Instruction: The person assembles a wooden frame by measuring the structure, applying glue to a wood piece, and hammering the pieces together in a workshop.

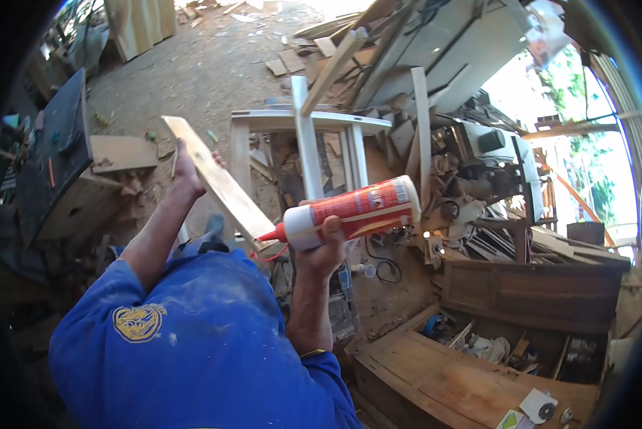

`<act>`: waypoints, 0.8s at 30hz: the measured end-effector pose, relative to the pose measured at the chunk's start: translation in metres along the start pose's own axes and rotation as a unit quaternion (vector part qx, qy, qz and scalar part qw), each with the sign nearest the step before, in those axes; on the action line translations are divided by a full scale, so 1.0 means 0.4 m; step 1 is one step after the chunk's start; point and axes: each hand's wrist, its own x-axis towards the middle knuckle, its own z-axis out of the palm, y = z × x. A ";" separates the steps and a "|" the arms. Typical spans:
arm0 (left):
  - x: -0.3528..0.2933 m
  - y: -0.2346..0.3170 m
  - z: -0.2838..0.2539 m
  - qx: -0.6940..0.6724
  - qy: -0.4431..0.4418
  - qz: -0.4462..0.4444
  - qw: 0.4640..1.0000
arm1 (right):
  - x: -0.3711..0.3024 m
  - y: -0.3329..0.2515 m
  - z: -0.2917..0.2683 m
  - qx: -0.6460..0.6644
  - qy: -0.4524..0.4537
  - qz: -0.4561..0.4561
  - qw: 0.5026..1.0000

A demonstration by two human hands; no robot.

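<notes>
My left hand (186,170) is closed around a pale, flat wooden board (217,179), which slants from the upper left down toward my right hand. In my right hand (324,250) lies a glue bottle (356,209), red and white with a red pointed nozzle. The bottle is tipped on its side. Its nozzle tip is at the lower end of the board; whether it touches the wood I cannot tell. Beyond my hands stands a wooden frame (310,118) with upright and cross pieces.
To the left is a dark-topped table (56,154) with a small orange stick on it. An open wooden chest (435,365) holding assorted items sits at the lower right. Wood offcuts (503,239) are heaped along the right. Scraps lie on the dirt floor (213,53).
</notes>
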 end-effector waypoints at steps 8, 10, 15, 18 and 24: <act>-0.017 0.001 0.029 -0.021 0.004 0.002 1.000 | 0.025 0.007 -0.037 -0.081 0.080 -0.121 0.986; -0.017 0.000 0.032 -0.019 -0.001 0.043 0.999 | 0.035 0.002 -0.050 -0.015 0.114 -0.066 0.991; 0.010 0.037 0.033 -0.044 0.010 0.044 0.998 | 0.034 -0.052 -0.084 0.092 0.110 0.018 0.989; 0.023 0.067 0.034 -0.053 -0.031 0.066 0.996 | 0.021 -0.081 -0.082 0.119 0.106 0.027 0.987; 0.002 0.045 0.057 0.032 -0.138 0.137 0.980 | 0.011 -0.128 -0.053 0.104 0.004 -0.022 0.994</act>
